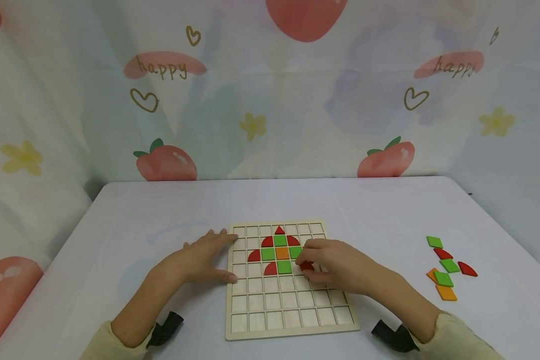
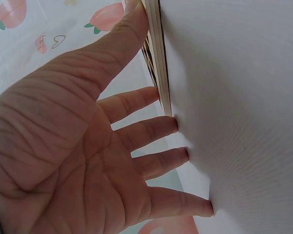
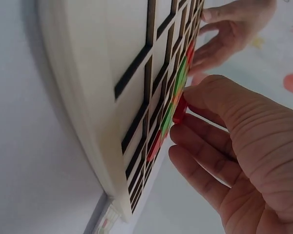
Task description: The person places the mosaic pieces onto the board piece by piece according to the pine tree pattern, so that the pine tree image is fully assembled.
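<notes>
A pale curtain [image 1: 297, 100] printed with fruit, hearts and the word happy hangs behind the white table [image 1: 171, 200] on my feed. On it I have the board [image 1: 292, 331], a grid with red, green and orange tiles [image 1: 282, 253] laid in its upper part. My left hand [image 1: 204, 257] comes in from the left, fingers straight and spread wide — thumb and index finger touch the board's left edge, the other fingertips rest on the table, and it grips nothing. My right hand [image 1: 335, 262] reaches across the board's right edge, back upward, fingers bent inward with hardly any gap — thumb and fingertips pinch a red piece [image 3: 180, 111] at the grid, just beside a green tile [image 1: 295, 252]; whether it touches the board I cannot tell. Loose pieces [image 1: 450, 266] lie well apart, on the right of the table
</notes>
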A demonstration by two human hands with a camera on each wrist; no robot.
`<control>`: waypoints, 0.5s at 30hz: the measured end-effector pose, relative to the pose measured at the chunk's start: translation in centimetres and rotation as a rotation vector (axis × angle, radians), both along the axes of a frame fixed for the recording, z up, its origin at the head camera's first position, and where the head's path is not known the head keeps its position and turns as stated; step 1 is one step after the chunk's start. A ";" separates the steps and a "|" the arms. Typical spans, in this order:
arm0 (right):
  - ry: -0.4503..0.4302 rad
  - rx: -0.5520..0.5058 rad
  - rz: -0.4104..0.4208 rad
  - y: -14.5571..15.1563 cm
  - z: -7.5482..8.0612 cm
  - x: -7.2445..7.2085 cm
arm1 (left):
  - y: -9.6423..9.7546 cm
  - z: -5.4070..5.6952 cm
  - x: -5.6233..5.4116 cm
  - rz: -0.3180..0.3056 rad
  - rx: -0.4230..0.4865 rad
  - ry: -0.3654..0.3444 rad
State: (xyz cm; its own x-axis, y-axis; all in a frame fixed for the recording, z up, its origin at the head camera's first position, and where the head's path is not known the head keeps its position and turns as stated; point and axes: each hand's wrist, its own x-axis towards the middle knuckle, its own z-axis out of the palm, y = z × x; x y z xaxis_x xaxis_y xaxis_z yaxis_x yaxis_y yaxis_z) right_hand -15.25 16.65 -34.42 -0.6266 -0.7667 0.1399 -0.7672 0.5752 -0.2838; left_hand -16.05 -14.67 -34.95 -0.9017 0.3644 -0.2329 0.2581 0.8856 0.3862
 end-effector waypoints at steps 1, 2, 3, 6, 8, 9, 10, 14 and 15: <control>0.001 0.001 0.009 -0.2 0.0 -0.1 | 0.0 0.0 0.0 0.000 -0.002 0.001; 0.005 0.001 0.019 -0.4 -0.1 -0.1 | 0.0 0.0 0.0 0.000 -0.004 0.003; 0.010 0.001 0.029 -0.5 -0.1 -0.2 | 0.0 0.0 0.0 0.001 -0.005 0.002; 0.026 0.007 0.055 -0.9 -0.2 -0.4 | 0.1 0.0 0.0 0.002 -0.007 0.002; 0.039 0.007 0.068 -1.1 -0.3 -0.5 | 0.1 0.0 0.0 0.004 -0.006 0.001; 0.041 0.008 0.070 -1.2 -0.3 -0.5 | 0.1 0.0 0.0 0.005 -0.005 0.001; 0.041 0.007 0.072 -1.2 -0.4 -0.6 | 0.1 0.0 0.1 0.004 -0.005 0.001; 0.016 0.001 0.071 -1.4 -0.4 -0.6 | 0.1 0.1 0.1 0.000 0.000 0.004; 0.008 -0.001 0.072 -1.4 -0.3 -0.5 | 0.0 0.1 0.1 -0.003 0.003 0.003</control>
State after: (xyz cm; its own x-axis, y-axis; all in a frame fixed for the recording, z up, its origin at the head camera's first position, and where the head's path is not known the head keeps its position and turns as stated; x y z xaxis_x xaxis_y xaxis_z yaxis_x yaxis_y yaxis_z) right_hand -15.80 15.30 -34.74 -0.5683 -0.8099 0.1454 -0.8090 0.5178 -0.2781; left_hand -15.96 -14.63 -34.86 -0.9013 0.3676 -0.2293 0.2616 0.8835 0.3885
